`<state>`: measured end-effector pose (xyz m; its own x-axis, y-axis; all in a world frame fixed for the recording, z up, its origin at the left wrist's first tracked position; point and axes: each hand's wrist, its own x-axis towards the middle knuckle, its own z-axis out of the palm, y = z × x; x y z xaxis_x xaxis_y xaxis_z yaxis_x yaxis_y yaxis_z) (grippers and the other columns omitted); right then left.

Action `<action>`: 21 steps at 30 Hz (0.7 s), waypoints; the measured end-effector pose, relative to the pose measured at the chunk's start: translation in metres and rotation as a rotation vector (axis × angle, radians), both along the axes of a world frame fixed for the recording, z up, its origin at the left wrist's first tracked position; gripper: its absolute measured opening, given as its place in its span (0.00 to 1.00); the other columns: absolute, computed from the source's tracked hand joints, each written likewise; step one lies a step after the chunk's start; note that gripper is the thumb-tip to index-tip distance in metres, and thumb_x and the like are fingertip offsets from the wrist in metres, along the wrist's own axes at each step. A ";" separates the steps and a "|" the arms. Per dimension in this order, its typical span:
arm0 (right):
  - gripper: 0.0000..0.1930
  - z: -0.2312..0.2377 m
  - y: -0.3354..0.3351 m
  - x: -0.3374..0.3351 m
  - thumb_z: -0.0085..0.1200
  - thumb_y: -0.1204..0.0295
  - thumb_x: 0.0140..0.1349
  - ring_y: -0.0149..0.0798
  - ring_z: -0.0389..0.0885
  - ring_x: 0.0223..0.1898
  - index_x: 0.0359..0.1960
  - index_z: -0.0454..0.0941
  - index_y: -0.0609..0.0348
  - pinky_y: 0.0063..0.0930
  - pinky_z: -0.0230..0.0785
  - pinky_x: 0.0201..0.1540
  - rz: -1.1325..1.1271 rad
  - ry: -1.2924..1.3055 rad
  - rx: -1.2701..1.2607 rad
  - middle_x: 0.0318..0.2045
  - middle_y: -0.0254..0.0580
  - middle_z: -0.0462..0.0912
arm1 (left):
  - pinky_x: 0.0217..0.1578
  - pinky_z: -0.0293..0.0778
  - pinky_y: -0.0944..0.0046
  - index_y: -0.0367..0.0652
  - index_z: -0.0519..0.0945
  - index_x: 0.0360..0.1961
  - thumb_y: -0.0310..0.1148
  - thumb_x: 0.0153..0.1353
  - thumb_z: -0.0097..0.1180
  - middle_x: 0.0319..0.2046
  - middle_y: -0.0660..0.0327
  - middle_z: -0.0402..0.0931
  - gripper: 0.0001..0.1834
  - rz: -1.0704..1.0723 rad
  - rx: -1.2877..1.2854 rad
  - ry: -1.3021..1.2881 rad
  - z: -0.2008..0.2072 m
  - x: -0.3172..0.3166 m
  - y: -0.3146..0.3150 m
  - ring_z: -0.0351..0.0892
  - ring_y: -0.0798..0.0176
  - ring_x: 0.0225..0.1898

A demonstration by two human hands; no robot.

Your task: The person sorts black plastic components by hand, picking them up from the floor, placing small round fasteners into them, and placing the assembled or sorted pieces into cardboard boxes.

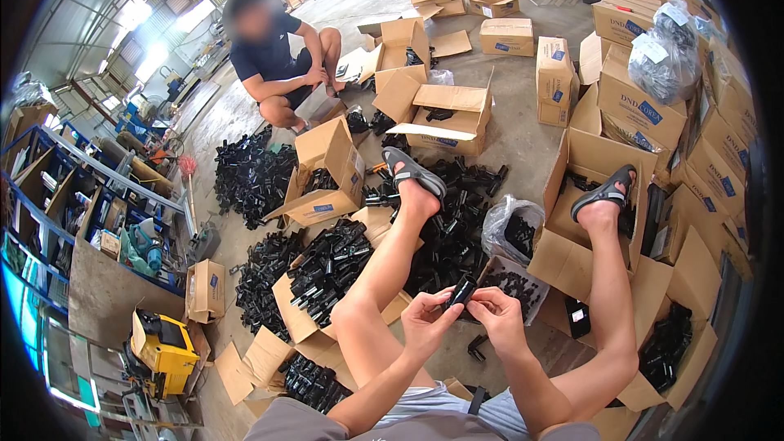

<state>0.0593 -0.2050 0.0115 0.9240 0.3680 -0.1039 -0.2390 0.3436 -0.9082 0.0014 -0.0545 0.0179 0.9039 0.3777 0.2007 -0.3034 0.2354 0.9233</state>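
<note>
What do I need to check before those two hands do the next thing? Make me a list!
1. Left grip on the black part: ok, fingers are around it.
2. Right grip on the same part: ok, fingertips are at its near end.
3. Inside of the part: cannot tell, it's too small and partly covered.
4. Gray bin close by: ok, it sits just beyond the hands, with small black pieces in it.
5. Floor free of loose parts: not ok, one loose piece lies below the hands.
6. Co-worker out of the way: ok, crouching beyond the piles.
</note>
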 end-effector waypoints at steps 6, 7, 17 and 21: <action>0.05 0.006 -0.003 0.001 0.63 0.82 0.65 0.27 0.81 0.42 0.41 0.85 0.66 0.22 0.74 0.46 0.031 -0.069 -0.018 0.42 0.37 0.83 | 0.58 0.80 0.59 0.36 0.78 0.46 0.14 0.62 0.64 0.55 0.42 0.80 0.13 -0.028 -0.009 -0.030 0.001 0.000 0.000 0.82 0.57 0.56; 0.04 0.008 -0.003 0.001 0.63 0.82 0.65 0.27 0.81 0.43 0.41 0.85 0.66 0.22 0.74 0.46 0.019 -0.132 -0.044 0.43 0.37 0.83 | 0.58 0.80 0.59 0.36 0.78 0.46 0.15 0.62 0.64 0.55 0.42 0.80 0.13 -0.033 -0.011 -0.037 0.001 0.000 0.000 0.82 0.57 0.56; 0.06 0.013 -0.003 0.000 0.60 0.81 0.68 0.23 0.79 0.42 0.45 0.82 0.64 0.19 0.72 0.47 0.087 0.090 0.100 0.40 0.32 0.83 | 0.57 0.80 0.59 0.36 0.78 0.46 0.14 0.62 0.64 0.56 0.40 0.79 0.13 -0.062 0.028 -0.052 0.006 0.000 0.000 0.82 0.56 0.57; 0.04 0.005 0.002 -0.004 0.60 0.79 0.70 0.21 0.78 0.41 0.44 0.81 0.63 0.17 0.70 0.46 0.026 0.066 0.142 0.39 0.29 0.83 | 0.58 0.79 0.58 0.34 0.78 0.45 0.13 0.61 0.64 0.56 0.40 0.79 0.13 -0.062 -0.001 -0.056 0.007 0.001 -0.001 0.80 0.54 0.59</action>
